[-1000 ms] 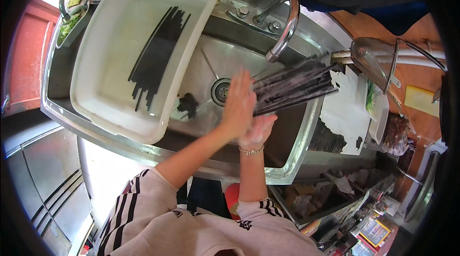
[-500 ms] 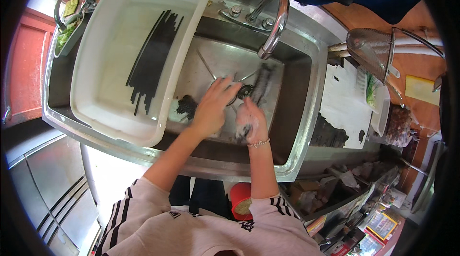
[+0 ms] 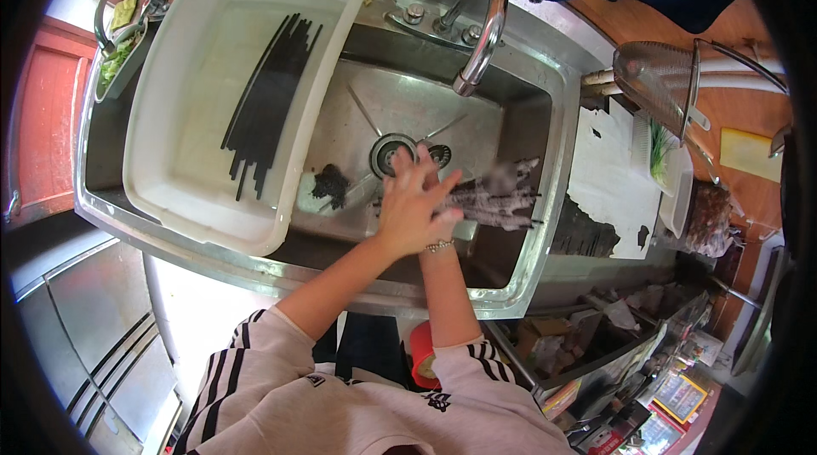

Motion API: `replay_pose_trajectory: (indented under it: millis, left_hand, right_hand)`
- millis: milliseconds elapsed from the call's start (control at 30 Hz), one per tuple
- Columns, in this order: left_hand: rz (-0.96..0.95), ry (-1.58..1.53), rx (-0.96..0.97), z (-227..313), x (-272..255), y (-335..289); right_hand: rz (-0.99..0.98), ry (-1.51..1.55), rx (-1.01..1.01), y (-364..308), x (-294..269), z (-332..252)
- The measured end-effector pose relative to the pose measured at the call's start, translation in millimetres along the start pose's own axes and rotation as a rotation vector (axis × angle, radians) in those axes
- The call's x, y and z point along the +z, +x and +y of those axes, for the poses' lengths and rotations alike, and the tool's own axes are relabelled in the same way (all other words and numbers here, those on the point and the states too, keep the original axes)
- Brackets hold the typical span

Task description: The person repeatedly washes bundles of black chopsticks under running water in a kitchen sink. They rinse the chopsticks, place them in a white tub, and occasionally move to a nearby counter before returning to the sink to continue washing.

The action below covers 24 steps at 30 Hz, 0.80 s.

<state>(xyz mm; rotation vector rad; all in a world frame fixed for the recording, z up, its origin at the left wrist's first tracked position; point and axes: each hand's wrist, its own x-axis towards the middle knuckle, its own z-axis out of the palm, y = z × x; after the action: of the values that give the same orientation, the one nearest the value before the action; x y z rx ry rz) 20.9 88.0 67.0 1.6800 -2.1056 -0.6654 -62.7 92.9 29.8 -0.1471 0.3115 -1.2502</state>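
My left hand [image 3: 407, 204] is stretched over the right one with its fingers spread, above the steel sink [image 3: 400, 97]. Mostly covered by it, my right hand [image 3: 441, 232], with a bracelet at the wrist, grips a bundle of black chopsticks [image 3: 502, 198]. Suds coat the bundle, which points right toward the sink wall and is blurred by motion. More black chopsticks [image 3: 271, 106] lie side by side in shallow water in the large white basin [image 3: 328, 106], left of my hands. A dark scrubbing pad [image 3: 329, 186] rests on the sink bottom by the basin.
A curved faucet [image 3: 489, 29] reaches over the sink's far side, above the drain [image 3: 390, 154]. To the right are a peeling white board [image 3: 600, 187], a mesh strainer [image 3: 651, 85] and a white tray with greens [image 3: 659, 153]. A red bucket [image 3: 420, 351] stands below the front edge.
The bundle has swung from pointing away from me to lying sideways, toward the right. My left hand has moved right and nearer, over my right hand, uncovering the drain.
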Motion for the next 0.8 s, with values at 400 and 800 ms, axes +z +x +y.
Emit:
replay_pose_trajectory:
  millis: [400,800]
  left_hand:
    - [0.122,-0.614,-0.557,-3,24,-3]
    - [-0.054,-0.66,-0.283,-26,46,-27]
  right_hand:
    - [0.568,-0.101,0.068,2,6,8]
    - [0.513,-0.548,-0.002,33,7,-4]
